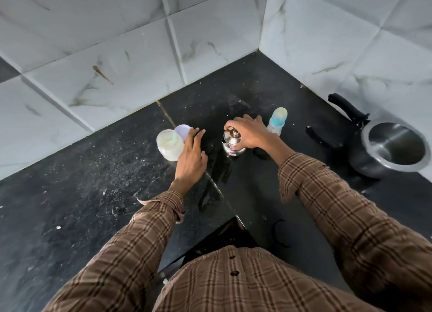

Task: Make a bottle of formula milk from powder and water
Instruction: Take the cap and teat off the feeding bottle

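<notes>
Bottle: stands upright on the black bench, capped, long axis vertical, top leaning toward the back wall in this wide-angle view. It sits just behind the right hand, near the corner of the tiled walls.

Right hand: fingers curled down over the lid of a small steel pot, gripping it from above. Pot stands on the bench between the bottle and the jar; whether the lid is seated or lifted cannot be told.

Left hand: released, fingers straight and loosely spread, holding nothing. Its fingertips lie against the side of the jar and the edge of a white lid.

Jar: clear, open, pale powder inside, upright, left of the pot. White lid lies just behind it, touching.

Outward: dark pan with a long black handle, far right by the wall, well apart from the bottle. Both arms in brown plaid sleeves.
</notes>
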